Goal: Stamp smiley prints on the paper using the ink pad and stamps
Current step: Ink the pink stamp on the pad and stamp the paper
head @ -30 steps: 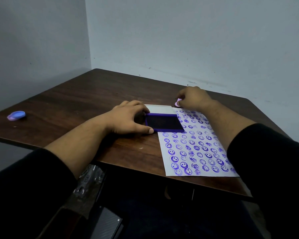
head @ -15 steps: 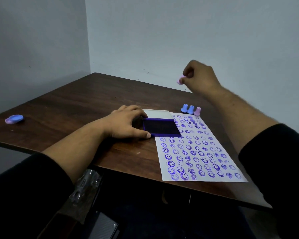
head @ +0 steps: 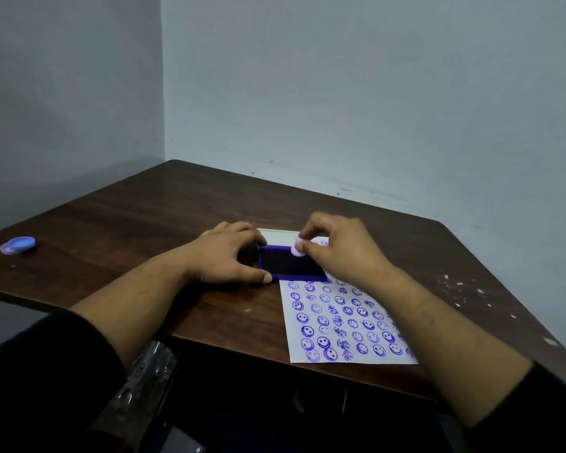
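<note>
We hold the pink stamp [head: 297,249] pinched between thumb and fingertips of the right hand [head: 337,250], its face set on the far right corner of the ink pad [head: 290,263]. The left hand [head: 224,256] lies half-curled against the pad's left side, thumb along the near edge, bracing it without enclosing it. The pad sits on the worktop [head: 138,223] at the top left corner of the paper [head: 347,322], touching or overlapping it; we cannot tell which.

Probable faults from here:
- The stamp sits near the pad's rim. Contact partly off the inked area would load the face unevenly and give a broken print.
- The right forearm crosses the printed sheet. Dragging the sleeve or wrist over wet prints would likely smear them.
- Releasing the left hand early may let the pad lift or slide with the stamp.

The sheet appears almost fully covered with purple smileys; free space is scarce, apparently only near the top under the right hand. The paper's near edge lies close to the worktop edge. The left worktop is open apart from a blue lid [head: 18,245] well away.
</note>
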A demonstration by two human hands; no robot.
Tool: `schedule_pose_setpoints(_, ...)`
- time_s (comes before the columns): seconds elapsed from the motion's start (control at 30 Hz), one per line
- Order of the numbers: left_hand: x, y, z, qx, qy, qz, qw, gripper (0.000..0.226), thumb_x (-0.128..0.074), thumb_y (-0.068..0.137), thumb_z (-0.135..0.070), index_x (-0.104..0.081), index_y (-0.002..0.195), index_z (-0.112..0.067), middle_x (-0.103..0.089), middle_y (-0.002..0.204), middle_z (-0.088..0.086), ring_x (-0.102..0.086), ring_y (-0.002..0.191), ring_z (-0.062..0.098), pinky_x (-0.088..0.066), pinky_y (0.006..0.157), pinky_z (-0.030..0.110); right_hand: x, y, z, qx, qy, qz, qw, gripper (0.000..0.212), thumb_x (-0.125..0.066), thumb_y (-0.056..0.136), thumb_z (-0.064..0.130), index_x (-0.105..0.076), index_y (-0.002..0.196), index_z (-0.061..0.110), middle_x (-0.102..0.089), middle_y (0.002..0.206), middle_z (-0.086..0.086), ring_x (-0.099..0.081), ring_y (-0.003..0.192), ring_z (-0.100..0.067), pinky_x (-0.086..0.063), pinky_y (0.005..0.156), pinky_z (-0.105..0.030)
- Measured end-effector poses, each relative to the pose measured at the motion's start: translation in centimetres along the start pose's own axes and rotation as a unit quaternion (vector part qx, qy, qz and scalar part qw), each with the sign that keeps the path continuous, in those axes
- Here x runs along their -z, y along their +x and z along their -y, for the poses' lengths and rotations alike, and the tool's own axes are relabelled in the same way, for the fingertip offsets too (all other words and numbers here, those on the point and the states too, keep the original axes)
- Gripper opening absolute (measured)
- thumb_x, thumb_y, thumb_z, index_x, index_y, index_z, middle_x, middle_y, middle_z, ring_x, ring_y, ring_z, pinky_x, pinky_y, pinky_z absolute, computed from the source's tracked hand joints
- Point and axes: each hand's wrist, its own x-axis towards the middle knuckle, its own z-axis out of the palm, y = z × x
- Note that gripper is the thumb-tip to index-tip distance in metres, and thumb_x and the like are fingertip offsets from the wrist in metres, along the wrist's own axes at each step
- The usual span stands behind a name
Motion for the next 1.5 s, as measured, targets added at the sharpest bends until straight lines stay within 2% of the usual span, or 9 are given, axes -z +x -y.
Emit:
schedule_pose_setpoints(0.13, 0.1, 0.0, -0.2, 0.001, 0.002, 0.003, 1.0, 0.088, -0.06, 0.07, -0.084, -0.047, 0.144, -0.039, -0.038, 0.156, -0.012, -0.034, 0.141, 0.019, -0.032, 0.117, 0.047, -1.1, -0.6, -0.2, -0.014, -0.006, 0.013, 1.0, 0.018, -0.084, 0.087, 0.039, -0.068, 0.08, 0.036, -0.077, 0.097, 0.017, -0.061, 0.096, -0.003, -0.016, 0.075, 0.002)
schedule_pose_setpoints(0.3, 0.2, -0.1, -0.4, 0.003, 0.002, 0.004, 1.0, 0.091, -0.057, 0.066, -0.086, -0.048, 0.144, -0.039, -0.038, 0.156, -0.013, -0.034, 0.141, 0.018, -0.032, 0.117, 0.046, -1.5, -0.9, -0.3, -0.023, 0.012, 0.02, 0.999, 0.017, -0.085, 0.086, 0.038, -0.07, 0.08, 0.034, -0.077, 0.093, 0.014, -0.066, 0.091, -0.004, -0.016, 0.067, -0.03)
schedule_pose_setpoints(0.43, 0.1, -0.1, -0.4, 0.001, 0.001, 0.001, 1.0, 0.088, -0.058, 0.068, -0.084, -0.048, 0.143, -0.039, -0.039, 0.155, -0.012, -0.035, 0.139, 0.019, -0.032, 0.116, 0.044, -1.6, -1.1, -0.3, -0.035, 0.027, 0.014, 0.999, 0.01, -0.084, 0.089, 0.033, -0.076, 0.084, 0.028, -0.079, 0.09, 0.016, -0.068, 0.09, -0.002, -0.017, 0.078, 0.007)
schedule_pose_setpoints(0.5, 0.1, -0.1, -0.4, 0.003, 0.001, 0.0, 1.0, 0.088, -0.058, 0.068, -0.085, -0.048, 0.143, -0.039, -0.039, 0.155, -0.012, -0.035, 0.139, 0.019, -0.033, 0.115, 0.044, -1.7, -1.2, -0.2, -0.044, 0.025, 0.015, 0.999, 0.009, -0.082, 0.091, 0.035, -0.077, 0.087, 0.028, -0.079, 0.091, 0.017, -0.069, 0.089, -0.003, -0.022, 0.073, -0.017)
schedule_pose_setpoints(0.67, 0.1, -0.1, -0.4, 0.002, 0.004, -0.004, 1.0, 0.082, -0.064, 0.074, -0.08, -0.048, 0.143, -0.038, -0.039, 0.155, -0.011, -0.034, 0.14, 0.02, -0.032, 0.116, 0.044, -1.8, -1.3, 0.2, -0.067, 0.017, 0.019, 0.997, 0.01, -0.079, 0.092, 0.039, -0.078, 0.092, 0.029, -0.079, 0.095, 0.015, -0.069, 0.093, -0.005, -0.021, 0.075, -0.033)
schedule_pose_setpoints(0.83, 0.2, -0.1, -0.4, 0.001, 0.005, -0.003, 1.0, 0.082, -0.065, 0.075, -0.079, -0.048, 0.144, -0.038, -0.038, 0.157, -0.012, -0.034, 0.141, 0.019, -0.032, 0.115, 0.043, -1.9, -1.1, 0.2, -0.075, 0.016, 0.02, 0.997, 0.007, -0.079, 0.092, 0.037, -0.079, 0.092, 0.029, -0.08, 0.093, 0.015, -0.07, 0.093, -0.005, -0.017, 0.069, -0.034)
schedule_pose_setpoints(1.0, 0.1, -0.1, -0.3, 0.002, 0.005, 0.001, 1.0, 0.085, -0.062, 0.072, -0.082, -0.048, 0.144, -0.039, -0.038, 0.157, -0.013, -0.033, 0.141, 0.018, -0.033, 0.116, 0.045, -2.2, -1.1, -0.1, -0.061, -0.008, 0.004, 0.998, 0.01, -0.08, 0.091, 0.04, -0.078, 0.093, 0.03, -0.08, 0.093, 0.015, -0.069, 0.092, -0.004, -0.012, 0.07, -0.008)
schedule_pose_setpoints(1.27, 0.0, 0.1, 0.0, 0.004, 0.003, 0.004, 1.0, 0.091, -0.057, 0.067, -0.088, -0.047, 0.143, -0.041, -0.038, 0.155, -0.015, -0.034, 0.141, 0.017, -0.033, 0.116, 0.045, -2.3, -1.3, -0.3, -0.06, 0.003, 0.001, 0.998, 0.009, -0.08, 0.092, 0.037, -0.078, 0.093, 0.029, -0.08, 0.093, 0.015, -0.069, 0.092, -0.003, -0.017, 0.071, -0.005)
schedule_pose_setpoints(1.5, -0.2, 0.3, 0.4, 0.0, 0.004, 0.003, 1.0, 0.094, -0.054, 0.064, -0.092, -0.046, 0.144, -0.042, -0.038, 0.156, -0.016, -0.033, 0.14, 0.016, -0.034, 0.116, 0.046, -2.7, -1.5, -0.7, -0.055, 0.015, -0.008, 0.998, 0.008, -0.082, 0.091, 0.037, -0.077, 0.09, 0.03, -0.079, 0.089, 0.017, -0.068, 0.086, 0.001, -0.04, 0.072, -0.012)
